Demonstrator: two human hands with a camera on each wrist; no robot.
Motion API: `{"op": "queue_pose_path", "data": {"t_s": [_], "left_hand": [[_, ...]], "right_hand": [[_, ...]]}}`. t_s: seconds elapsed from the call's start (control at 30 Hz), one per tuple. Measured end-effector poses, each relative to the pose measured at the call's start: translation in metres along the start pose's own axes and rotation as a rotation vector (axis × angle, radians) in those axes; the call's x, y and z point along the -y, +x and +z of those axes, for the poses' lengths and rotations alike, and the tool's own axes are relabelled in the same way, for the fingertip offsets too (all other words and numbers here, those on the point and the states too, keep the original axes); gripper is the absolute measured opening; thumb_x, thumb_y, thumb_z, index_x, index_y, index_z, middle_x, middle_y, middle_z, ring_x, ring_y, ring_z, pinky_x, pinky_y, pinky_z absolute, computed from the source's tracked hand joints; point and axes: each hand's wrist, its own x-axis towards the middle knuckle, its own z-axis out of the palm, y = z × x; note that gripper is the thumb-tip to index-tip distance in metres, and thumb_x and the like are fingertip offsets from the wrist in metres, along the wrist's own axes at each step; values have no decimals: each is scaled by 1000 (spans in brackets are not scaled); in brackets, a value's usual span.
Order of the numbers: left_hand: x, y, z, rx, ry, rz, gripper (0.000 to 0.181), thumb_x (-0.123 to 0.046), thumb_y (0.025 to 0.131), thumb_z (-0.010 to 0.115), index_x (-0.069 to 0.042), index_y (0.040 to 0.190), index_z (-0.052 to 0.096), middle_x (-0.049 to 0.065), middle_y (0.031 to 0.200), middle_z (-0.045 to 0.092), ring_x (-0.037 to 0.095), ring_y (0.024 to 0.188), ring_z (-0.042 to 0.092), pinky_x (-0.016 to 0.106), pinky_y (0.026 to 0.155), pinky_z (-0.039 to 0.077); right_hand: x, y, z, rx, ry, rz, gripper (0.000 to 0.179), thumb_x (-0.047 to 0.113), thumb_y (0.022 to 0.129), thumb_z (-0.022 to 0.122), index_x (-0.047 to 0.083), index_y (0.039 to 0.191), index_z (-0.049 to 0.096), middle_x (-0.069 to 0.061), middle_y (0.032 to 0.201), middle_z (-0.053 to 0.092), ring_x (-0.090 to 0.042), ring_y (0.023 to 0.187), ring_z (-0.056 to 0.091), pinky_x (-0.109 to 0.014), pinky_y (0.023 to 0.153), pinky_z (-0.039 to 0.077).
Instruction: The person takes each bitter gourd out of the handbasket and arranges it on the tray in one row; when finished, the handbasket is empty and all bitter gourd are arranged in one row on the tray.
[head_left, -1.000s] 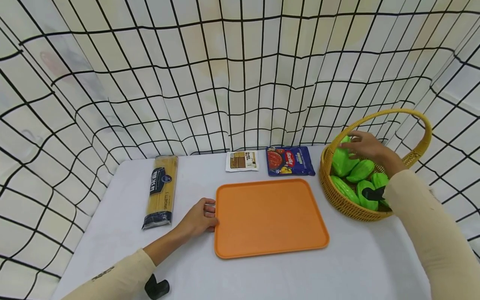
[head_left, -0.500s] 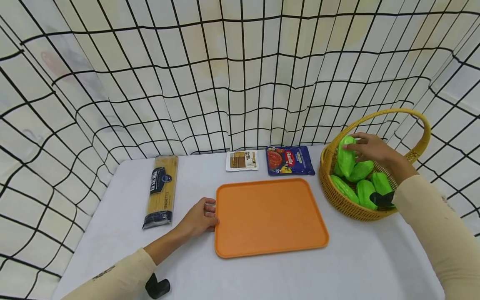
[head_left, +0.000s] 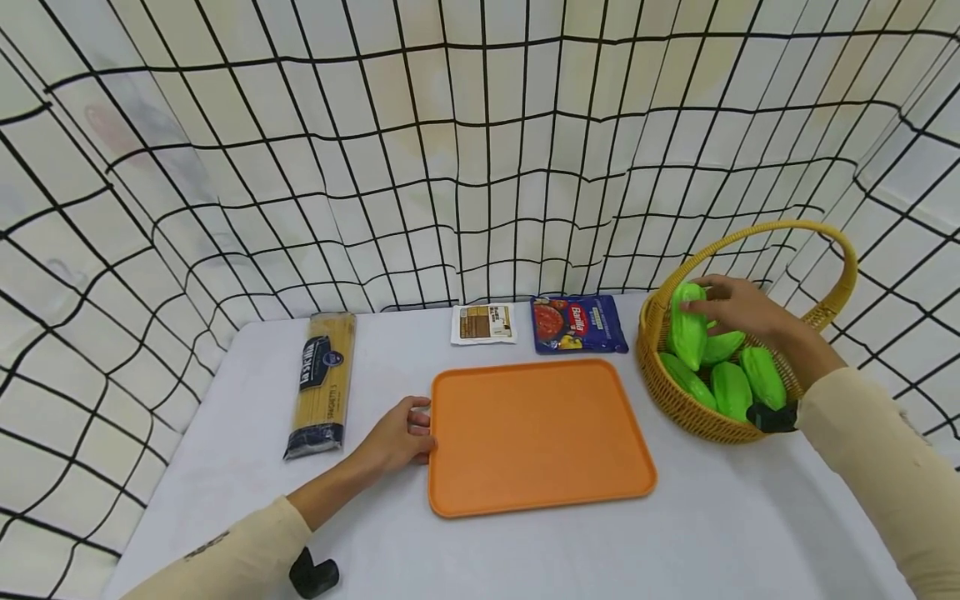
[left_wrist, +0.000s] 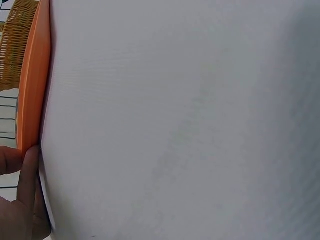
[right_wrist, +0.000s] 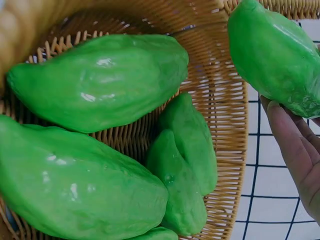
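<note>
Within R/head cams only, held produce (right_wrist: 272, 57)

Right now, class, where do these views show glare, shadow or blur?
Right wrist view: glare spots on the green fruit, blur on the basket at upper left; head view: soft shadow on the white cloth at lower right; left wrist view: grey shading at far right.

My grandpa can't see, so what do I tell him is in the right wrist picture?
The right hand holds a shiny green vegetable near the rim of a woven basket, where more green vegetables lie. Beyond the basket, black lines cross a white background.
</note>
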Motion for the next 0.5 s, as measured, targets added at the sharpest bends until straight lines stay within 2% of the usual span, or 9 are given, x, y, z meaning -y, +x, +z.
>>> {"op": "queue_pose_path", "data": {"t_s": [0.2,0.43,0.5], "left_hand": [[0,-2,0,7,-2,1,66,5,85,67,-2,146,41,17,118,52,22,97,59,34,73,64],[0,-1,-1,8,-2,-4,67,4,86,67,-3,147,41,16,118,53,22,96,61,33,73,64],[1,0,-1,7,4,-2,67,4,86,67,-3,147,41,17,119,53,22,96,61,33,73,64]], "right_hand": [[4,-10,4,4,-20,-26,87,50,98,57,2,159,17,-38,155,22,-45,116,61,-51,91,60],[9,-25,8,2,-16,-61,83,45,100,58,2,159,18,-34,156,26,-48,129,49,-48,89,62],[10,-29,10,0,-18,-75,82,42,100,58,2,159,18,-34,156,26,-48,127,52,-47,87,62]]}}
